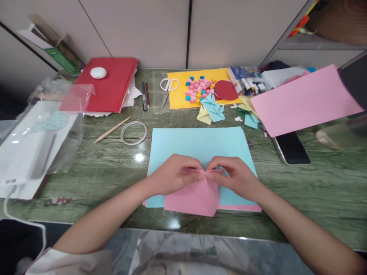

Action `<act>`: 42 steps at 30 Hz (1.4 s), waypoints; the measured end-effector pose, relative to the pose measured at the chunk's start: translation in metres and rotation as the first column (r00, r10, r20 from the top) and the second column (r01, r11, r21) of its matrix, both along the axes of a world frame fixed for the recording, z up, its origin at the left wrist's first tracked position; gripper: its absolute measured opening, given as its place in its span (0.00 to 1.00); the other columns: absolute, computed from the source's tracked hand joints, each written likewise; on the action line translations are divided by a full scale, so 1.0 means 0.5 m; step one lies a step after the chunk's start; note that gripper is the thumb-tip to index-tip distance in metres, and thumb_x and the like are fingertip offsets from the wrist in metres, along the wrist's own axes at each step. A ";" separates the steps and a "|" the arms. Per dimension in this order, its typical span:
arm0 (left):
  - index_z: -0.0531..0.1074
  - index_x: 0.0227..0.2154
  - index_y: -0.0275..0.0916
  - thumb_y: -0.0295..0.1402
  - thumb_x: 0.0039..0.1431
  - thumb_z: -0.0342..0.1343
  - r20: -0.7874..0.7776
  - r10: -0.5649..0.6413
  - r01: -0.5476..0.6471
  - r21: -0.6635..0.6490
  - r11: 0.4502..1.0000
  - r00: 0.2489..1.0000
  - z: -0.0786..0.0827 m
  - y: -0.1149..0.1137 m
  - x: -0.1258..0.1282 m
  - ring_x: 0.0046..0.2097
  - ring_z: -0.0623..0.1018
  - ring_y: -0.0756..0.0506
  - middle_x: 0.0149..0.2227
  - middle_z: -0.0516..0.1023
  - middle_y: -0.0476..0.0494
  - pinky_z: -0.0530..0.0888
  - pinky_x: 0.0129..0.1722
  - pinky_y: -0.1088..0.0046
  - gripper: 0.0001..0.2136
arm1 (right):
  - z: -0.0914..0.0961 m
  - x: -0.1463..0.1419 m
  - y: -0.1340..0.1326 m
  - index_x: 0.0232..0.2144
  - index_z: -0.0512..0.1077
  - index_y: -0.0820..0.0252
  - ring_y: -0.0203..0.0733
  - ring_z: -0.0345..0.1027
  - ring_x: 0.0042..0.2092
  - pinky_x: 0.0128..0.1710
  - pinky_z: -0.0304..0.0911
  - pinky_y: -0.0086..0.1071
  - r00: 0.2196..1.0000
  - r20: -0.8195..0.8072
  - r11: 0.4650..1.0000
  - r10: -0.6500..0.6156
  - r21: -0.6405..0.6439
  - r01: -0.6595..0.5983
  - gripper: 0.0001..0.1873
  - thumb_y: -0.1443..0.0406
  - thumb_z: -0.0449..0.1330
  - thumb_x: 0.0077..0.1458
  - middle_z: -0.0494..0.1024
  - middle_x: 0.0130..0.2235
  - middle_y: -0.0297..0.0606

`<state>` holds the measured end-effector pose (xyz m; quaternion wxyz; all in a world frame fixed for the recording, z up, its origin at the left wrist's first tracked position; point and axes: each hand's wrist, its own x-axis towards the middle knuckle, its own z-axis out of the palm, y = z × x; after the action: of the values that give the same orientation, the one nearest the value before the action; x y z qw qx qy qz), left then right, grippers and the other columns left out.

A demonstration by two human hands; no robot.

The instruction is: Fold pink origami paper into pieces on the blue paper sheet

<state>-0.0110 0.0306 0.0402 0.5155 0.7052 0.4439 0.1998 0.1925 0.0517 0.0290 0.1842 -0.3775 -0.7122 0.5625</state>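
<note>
A folded pink paper lies on a light blue sheet on the green table. My left hand and my right hand meet at the top of the pink paper. Both pinch its upper folds together at the centre, thumbs and fingertips pressed on the paper. Another pink sheet edge shows beneath the blue sheet at the lower right.
Behind lie a tape ring, a wooden stick, scissors, two pens, a yellow sheet with small paper pieces, folded paper shapes, a red folder, a large pink sheet and a phone. Plastic bags lie left.
</note>
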 end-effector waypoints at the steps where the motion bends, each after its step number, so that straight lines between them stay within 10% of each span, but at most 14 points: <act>1: 0.71 0.25 0.36 0.34 0.57 0.52 0.007 0.004 -0.004 -0.004 1.000 1.000 -0.001 0.000 0.000 0.28 0.65 0.53 0.23 0.68 0.54 0.61 0.29 0.79 0.09 | 0.000 0.000 -0.001 0.27 0.71 0.56 0.33 0.64 0.32 0.33 0.57 0.28 1.000 -0.002 1.000 -0.003 0.002 0.003 0.06 0.62 0.58 0.54 0.74 0.28 0.29; 42: 0.66 0.18 0.36 0.40 0.52 0.55 -0.100 0.161 -0.168 -0.069 0.983 0.982 -0.002 0.015 -0.012 0.26 0.64 0.53 0.20 0.65 0.53 0.60 0.27 0.77 0.15 | 0.002 0.014 0.030 0.22 0.69 0.58 0.36 0.62 0.30 0.30 0.56 0.30 0.985 0.116 0.990 -0.130 0.068 0.123 0.15 0.54 0.59 0.51 0.70 0.24 0.32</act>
<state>-0.0170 0.0380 0.0391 0.5025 0.6543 0.5319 0.1911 0.1996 0.0667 0.0299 0.1876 -0.4495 -0.7132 0.5041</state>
